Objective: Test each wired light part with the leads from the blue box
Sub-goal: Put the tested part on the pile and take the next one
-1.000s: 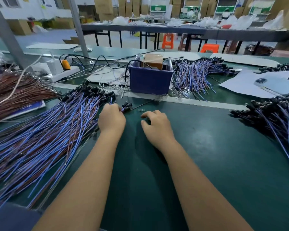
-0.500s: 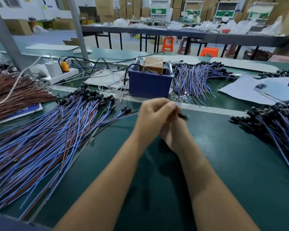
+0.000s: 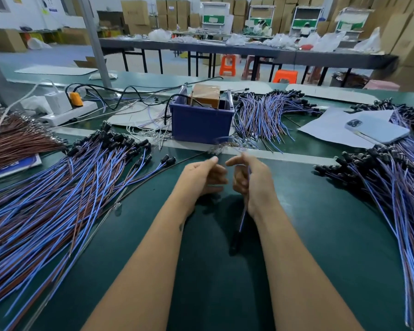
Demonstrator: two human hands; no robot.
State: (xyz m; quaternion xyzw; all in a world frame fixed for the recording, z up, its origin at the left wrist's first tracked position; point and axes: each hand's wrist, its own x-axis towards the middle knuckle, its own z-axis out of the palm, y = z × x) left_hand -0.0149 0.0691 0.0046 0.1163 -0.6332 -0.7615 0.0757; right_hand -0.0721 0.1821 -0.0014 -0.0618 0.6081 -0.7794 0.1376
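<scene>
Wired light part sits centre frame, held in the right hand: blue wire runs down out of the palm, black head hangs at the low end between the two forearms, above the green table. Right hand fingers are curled round the wire, thumb pointing left. Upper end of the wire is motion-blurred, can't tell where it ends.

Left hand is just beside the right, not touching it; fingers curled, thumb tip up toward the right thumb. Can't tell whether it pinches anything.

Blue box stands just above the hands, upper centre, with a brown block and metal posts sticking out of the top and a black cable coming off its left side. Leads in front of it are blurred.

Large fan of blue/brown wired parts fills the left of the frame, another pile at the right edge, a third right of the box. Phone on white paper upper right. White power strip upper left.
</scene>
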